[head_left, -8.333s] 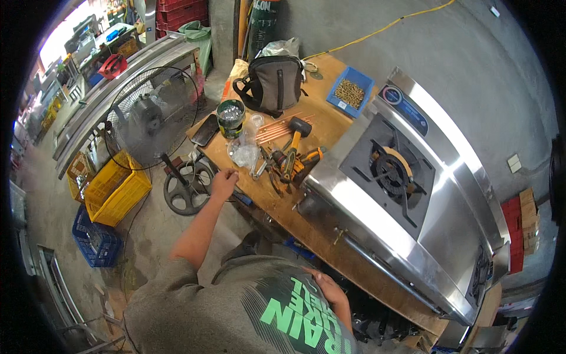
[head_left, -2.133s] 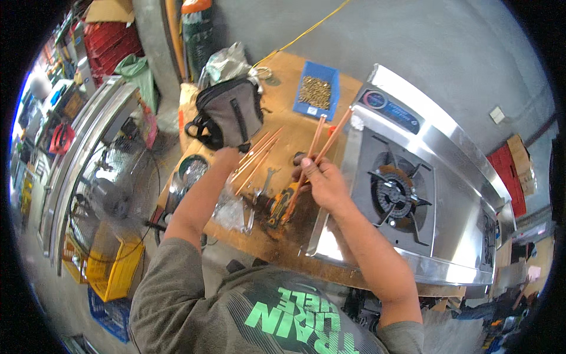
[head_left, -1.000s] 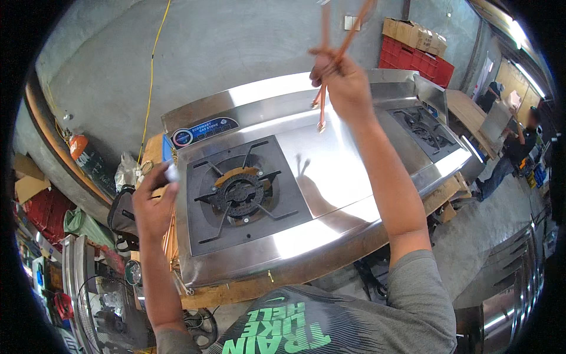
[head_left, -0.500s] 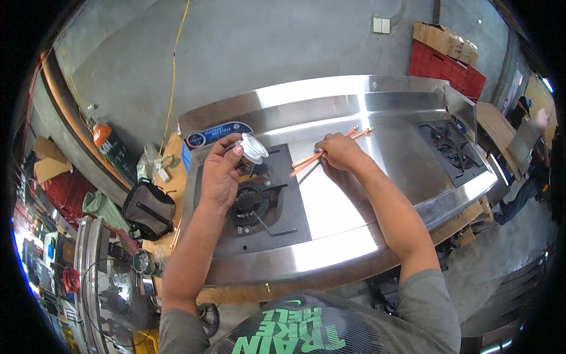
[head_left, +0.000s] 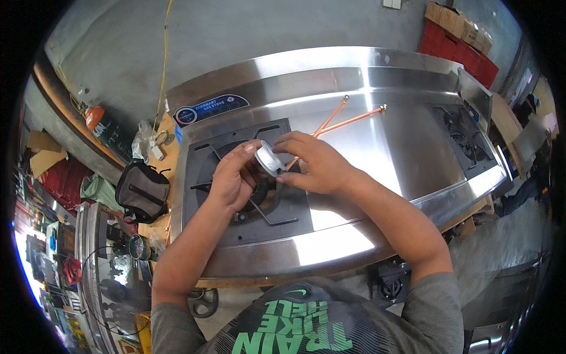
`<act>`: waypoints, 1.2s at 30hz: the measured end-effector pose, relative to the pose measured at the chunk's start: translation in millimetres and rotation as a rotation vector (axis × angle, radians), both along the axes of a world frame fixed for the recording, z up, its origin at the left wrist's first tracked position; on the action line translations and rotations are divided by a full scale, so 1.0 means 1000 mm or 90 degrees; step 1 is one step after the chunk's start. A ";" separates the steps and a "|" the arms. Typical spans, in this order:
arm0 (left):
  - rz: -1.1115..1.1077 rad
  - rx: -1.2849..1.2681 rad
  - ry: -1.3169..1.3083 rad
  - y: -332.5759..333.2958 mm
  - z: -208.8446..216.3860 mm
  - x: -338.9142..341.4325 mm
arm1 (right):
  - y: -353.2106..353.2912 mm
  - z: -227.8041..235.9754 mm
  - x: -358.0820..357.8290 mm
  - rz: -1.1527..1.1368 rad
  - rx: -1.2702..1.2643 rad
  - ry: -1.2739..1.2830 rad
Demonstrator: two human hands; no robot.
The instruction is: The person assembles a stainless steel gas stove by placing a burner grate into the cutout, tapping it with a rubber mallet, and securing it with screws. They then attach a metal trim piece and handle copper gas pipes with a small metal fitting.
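A small white roll (head_left: pixel 270 159) that looks like thread seal tape is pinched between the thumb and fingers of my left hand (head_left: pixel 233 180), above the left burner (head_left: pixel 256 194). Close against its right side is my right hand (head_left: pixel 315 162), thumb and fingers spread apart around the roll's edge. Whether the fingertips press on it I cannot tell. Two thin copper tubes (head_left: pixel 354 122) with brass fittings at their far ends lie crossed on the steel stove top (head_left: pixel 413 159). My right hand hides their near ends.
The stove's raised back edge (head_left: pixel 306 62) runs along the wall. A second burner (head_left: pixel 463 141) sits at the right end. Left of the stove are a grey-black backpack (head_left: pixel 142 192) and a gas cylinder (head_left: pixel 106 133). A red crate (head_left: pixel 457 53) stands back right.
My right hand has let go of the copper tubes, which now lie crossed on the stove, and has moved left to the white roll. My left hand has come slightly down and right with it.
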State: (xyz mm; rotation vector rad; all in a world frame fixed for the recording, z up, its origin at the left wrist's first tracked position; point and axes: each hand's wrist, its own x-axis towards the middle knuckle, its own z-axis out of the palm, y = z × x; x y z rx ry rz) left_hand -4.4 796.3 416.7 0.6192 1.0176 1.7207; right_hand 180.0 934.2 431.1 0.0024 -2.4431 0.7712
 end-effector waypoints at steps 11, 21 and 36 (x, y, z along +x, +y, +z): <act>0.136 0.108 0.654 -0.008 0.015 0.012 | -0.012 0.003 -0.001 -0.051 -0.049 -0.022; 0.173 0.112 0.936 -0.010 0.016 0.013 | -0.015 0.001 -0.002 -0.100 0.208 0.007; 0.147 0.153 0.720 -0.006 0.006 0.017 | -0.008 0.008 -0.001 -0.167 0.049 -0.012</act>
